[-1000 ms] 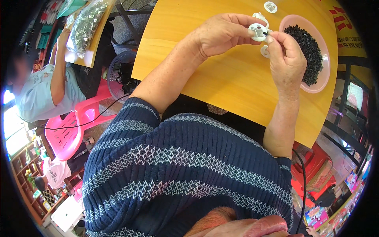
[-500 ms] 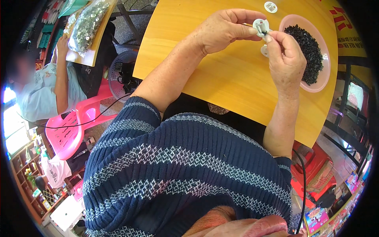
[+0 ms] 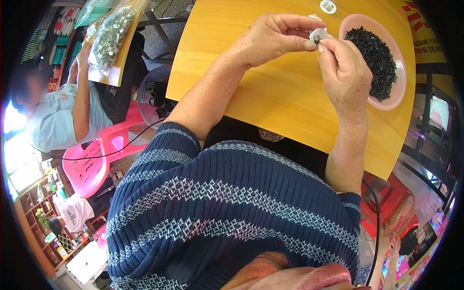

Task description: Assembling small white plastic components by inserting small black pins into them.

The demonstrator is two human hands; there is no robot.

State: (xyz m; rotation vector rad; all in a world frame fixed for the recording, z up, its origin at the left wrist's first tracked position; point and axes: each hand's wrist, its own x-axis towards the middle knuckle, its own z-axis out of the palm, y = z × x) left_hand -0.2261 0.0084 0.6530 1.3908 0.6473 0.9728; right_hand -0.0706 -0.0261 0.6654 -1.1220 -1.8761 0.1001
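Note:
My left hand (image 3: 285,38) holds a small round white plastic part (image 3: 319,35) by its rim, between thumb and fingers, above the far right of the table. The thumb and forefinger of my right hand (image 3: 345,70) are pinched together against the part's open side. A small dark piece shows at those fingertips, mostly hidden by them. Just behind the held part, another white piece (image 3: 315,17) peeks out. A round white part (image 3: 327,7) with a slotted middle lies on the table beyond. Right of my right hand stands a pink bowl (image 3: 400,92) heaped with small black plastic pieces (image 3: 369,60).
The yellow wooden table (image 3: 261,96) spans the space before me. Left of it, a person in a light blue shirt (image 3: 60,116) sits by a board with a clear bag of small metal-like parts (image 3: 113,41). A purple basket (image 3: 147,96) and pink chair (image 3: 87,169) stand there.
The white part has tipped, so its face shows less. Both hands stay close together at nearly the same place. At the lower right, another person's arm has come into view.

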